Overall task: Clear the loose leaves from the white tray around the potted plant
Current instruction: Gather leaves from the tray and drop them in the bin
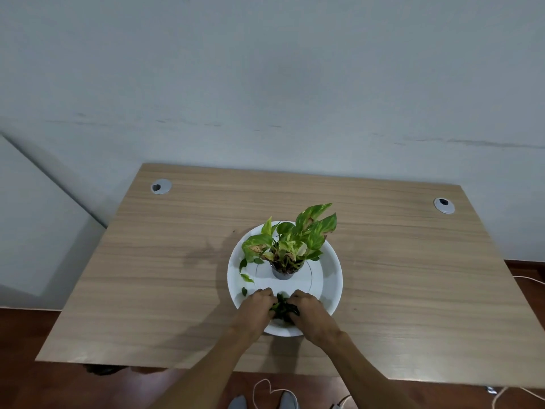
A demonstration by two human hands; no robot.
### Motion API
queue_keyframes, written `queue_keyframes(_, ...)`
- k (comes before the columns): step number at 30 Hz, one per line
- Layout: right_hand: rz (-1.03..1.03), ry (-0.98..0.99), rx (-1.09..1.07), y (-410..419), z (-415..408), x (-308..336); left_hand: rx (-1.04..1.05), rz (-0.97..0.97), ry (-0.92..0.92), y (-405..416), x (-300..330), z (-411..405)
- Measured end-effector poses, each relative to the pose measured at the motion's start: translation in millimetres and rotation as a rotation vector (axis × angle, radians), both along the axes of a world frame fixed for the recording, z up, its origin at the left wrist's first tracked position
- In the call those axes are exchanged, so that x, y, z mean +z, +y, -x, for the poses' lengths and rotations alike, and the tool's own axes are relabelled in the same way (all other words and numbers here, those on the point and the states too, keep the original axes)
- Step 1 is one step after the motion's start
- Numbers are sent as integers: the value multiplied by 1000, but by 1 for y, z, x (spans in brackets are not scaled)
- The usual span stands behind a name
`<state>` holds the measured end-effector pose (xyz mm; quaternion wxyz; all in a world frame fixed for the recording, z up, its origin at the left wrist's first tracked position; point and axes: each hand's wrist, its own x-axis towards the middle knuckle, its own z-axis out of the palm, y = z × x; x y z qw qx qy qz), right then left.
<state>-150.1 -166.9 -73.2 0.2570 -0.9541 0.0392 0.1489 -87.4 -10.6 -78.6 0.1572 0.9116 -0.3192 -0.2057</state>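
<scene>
Hands: my left hand (257, 305) and right hand (306, 309) cupped the gathered leaves (283, 307) between them.
Location: white tray (331, 278), near edge.
Remaining: stray leaves (246, 278), left side.
Risk: loose cupping could have spilled leaves onto worktop (147, 261).

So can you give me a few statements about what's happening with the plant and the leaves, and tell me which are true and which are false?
1. Both hands are gathering a clump of leaves at the near edge of the white tray. True: the left hand and right hand close in on the pile of leaves on the white tray.
2. The potted plant lies tipped over. False: the potted plant stands upright in the tray's middle.
3. The tray is already free of leaves. False: loose leaves lie on its left side.
4. The tray sits on a wooden desk. True: the desk is wood-grained.
</scene>
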Motion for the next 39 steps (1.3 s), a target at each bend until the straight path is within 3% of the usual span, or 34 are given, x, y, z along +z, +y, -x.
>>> queue_keyframes(14,-70,52,-79,-24,-15,31,43,94,9,7,40,-20)
queue_keyframes(27,-92,-58,-142,-24,-16,92,114,252,84,23,84,-39)
queue_keyframes(39,-221,-105,-404,-13,12,107,257,406,202,26,93,-27)
